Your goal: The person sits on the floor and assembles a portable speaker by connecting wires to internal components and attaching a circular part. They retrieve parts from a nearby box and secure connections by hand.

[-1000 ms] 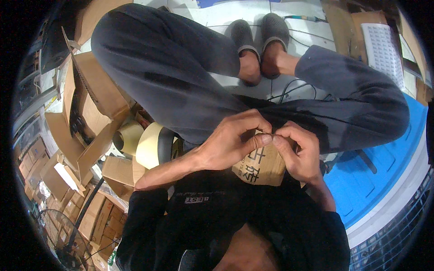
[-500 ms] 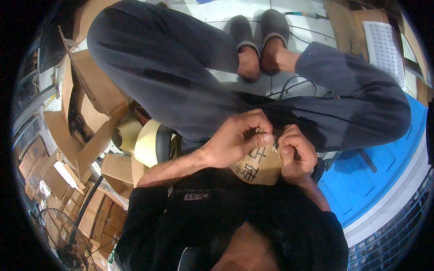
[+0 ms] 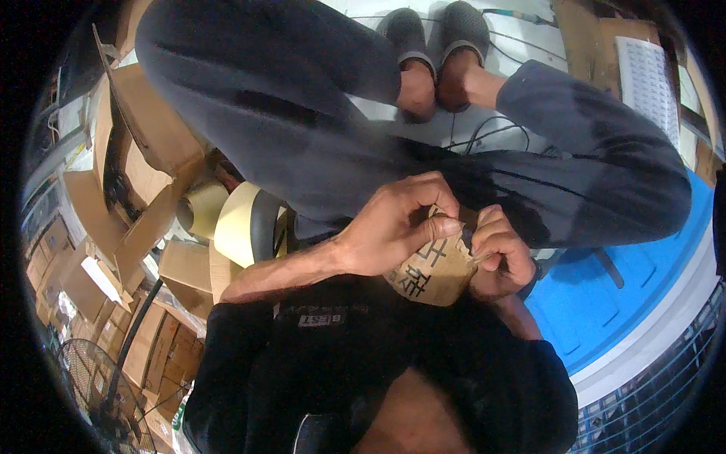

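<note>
In front of my lap I hold a torn piece of brown cardboard (image 3: 432, 274) with large black printed characters. My left hand (image 3: 404, 223) pinches its upper edge between thumb and fingers. Close beside it, my right hand (image 3: 501, 256) is curled, thumb and fingers closed on the piece's ragged right edge. Between the two hands the upper rim looks rough and bent. My fingers hide part of both edges.
To the left stand an open cardboard box (image 3: 162, 129), pale yellow rolls (image 3: 236, 224) and a smaller box (image 3: 185, 276). A wire-cage fan (image 3: 91, 390) is at the lower left. A blue plastic surface (image 3: 586, 303) lies right, a black cable (image 3: 495, 129) by my feet.
The piece of cardboard has tilted slightly, and more of its upper right part shows between my hands. Both hands keep their pinch. The whole view has shifted a little.
</note>
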The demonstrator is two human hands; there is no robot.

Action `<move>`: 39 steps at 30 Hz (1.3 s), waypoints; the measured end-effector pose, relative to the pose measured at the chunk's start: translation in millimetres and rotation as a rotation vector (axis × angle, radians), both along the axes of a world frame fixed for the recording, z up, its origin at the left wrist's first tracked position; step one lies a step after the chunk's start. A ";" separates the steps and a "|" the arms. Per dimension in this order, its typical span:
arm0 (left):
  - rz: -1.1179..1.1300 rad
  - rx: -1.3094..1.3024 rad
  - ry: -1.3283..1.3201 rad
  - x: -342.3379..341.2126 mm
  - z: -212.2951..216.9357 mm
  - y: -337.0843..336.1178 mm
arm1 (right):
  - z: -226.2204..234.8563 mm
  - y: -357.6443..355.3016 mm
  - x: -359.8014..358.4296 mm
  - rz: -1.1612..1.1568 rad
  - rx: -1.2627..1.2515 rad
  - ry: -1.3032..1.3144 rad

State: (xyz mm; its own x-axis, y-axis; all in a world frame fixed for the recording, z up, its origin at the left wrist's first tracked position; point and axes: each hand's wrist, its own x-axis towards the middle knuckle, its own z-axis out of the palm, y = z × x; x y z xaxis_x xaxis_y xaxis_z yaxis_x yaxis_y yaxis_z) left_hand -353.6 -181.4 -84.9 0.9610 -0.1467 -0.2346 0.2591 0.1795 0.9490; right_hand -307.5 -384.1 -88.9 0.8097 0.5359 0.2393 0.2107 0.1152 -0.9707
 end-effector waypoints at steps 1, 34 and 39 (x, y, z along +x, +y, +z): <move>0.050 -0.008 0.030 0.2 0.3 2.0 | 1.6 -3.0 0.7 -0.003 0.003 0.019; 0.151 0.347 -0.178 -0.8 -8.8 -13.4 | 64.2 5.8 68.5 0.720 -0.961 -0.255; 0.092 0.188 -0.171 -1.4 -15.9 -5.8 | 63.6 -39.8 82.9 0.451 -0.912 0.300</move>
State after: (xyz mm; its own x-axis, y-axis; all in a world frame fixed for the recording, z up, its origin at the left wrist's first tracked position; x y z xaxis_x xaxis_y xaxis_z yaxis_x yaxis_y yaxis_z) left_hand -355.0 -187.2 -100.8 0.9962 -0.0260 -0.0829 0.0832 0.0116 0.9965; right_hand -224.6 -423.9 -25.3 0.4501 0.6774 -0.5818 0.0675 -0.6755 -0.7342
